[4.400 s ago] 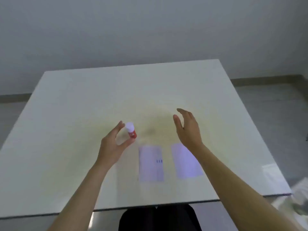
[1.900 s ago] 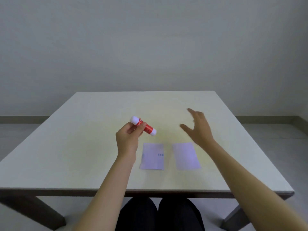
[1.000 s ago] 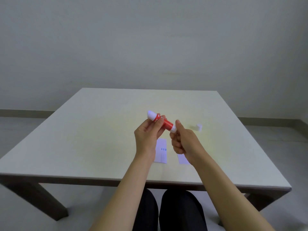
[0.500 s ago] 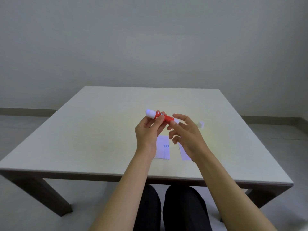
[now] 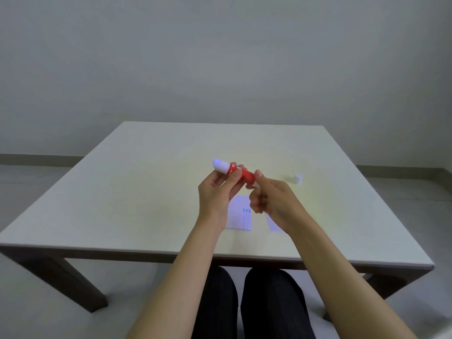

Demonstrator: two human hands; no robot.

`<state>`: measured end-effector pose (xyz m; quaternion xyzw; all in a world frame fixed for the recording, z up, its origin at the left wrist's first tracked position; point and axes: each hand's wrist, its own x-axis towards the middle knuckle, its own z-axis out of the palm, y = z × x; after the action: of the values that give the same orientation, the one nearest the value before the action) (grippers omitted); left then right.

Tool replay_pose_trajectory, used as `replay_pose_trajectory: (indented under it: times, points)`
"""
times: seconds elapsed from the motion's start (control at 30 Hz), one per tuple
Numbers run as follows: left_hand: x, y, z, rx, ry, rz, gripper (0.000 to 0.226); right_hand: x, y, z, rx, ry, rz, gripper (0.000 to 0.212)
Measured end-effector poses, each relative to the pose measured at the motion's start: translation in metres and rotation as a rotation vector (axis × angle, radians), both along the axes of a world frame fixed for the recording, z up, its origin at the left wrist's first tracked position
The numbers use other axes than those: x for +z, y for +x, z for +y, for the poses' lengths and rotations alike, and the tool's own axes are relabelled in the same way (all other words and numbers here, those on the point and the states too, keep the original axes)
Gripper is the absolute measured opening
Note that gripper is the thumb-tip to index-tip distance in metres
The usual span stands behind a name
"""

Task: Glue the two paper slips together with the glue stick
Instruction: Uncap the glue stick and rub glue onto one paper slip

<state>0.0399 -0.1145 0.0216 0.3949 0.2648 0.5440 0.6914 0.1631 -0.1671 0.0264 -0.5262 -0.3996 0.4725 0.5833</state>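
A red glue stick (image 5: 241,173) with a bare white glue tip at its upper left end hangs above the table, tilted. My left hand (image 5: 217,194) pinches its red body. My right hand (image 5: 271,199) grips its lower right end with thumb and fingers closed. Below the hands lie two white paper slips side by side: the left slip (image 5: 241,216) has small blue marks, and the right slip (image 5: 274,225) is mostly hidden under my right hand and wrist. The white cap (image 5: 297,178) lies on the table to the right.
The white square table (image 5: 122,192) reaches from its front edge near my dark-trousered knees (image 5: 244,302) to the grey wall. Grey floor shows on both sides.
My right hand has closed its fingers on the lower end of the glue stick, after hovering open beside it half a second ago. The left hand holds the stick in about the same spot.
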Motion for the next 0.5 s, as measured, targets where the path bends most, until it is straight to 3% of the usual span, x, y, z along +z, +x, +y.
replay_pose_trajectory:
  times: [0.1,0.23,0.37,0.43,0.5]
  points:
    - [-0.004,-0.001,-0.001,-0.023,0.004,0.012,0.013,-0.001,-0.002,0.004,-0.052,-0.223,0.161,0.059]
    - [-0.006,0.0,0.001,0.005,0.004,0.026,0.011,-0.009,-0.004,0.002,0.059,-0.023,0.344,0.042]
    - [-0.01,-0.006,0.007,-0.013,0.194,0.275,0.015,-0.009,-0.006,0.003,0.032,0.113,0.38,0.015]
    - [-0.016,-0.019,0.019,-0.122,0.318,0.452,0.037,-0.004,0.0,0.007,-0.064,0.056,0.515,0.015]
    - [-0.026,-0.037,0.036,-0.214,0.441,0.825,0.063,0.001,0.012,0.009,-0.168,0.042,0.647,0.019]
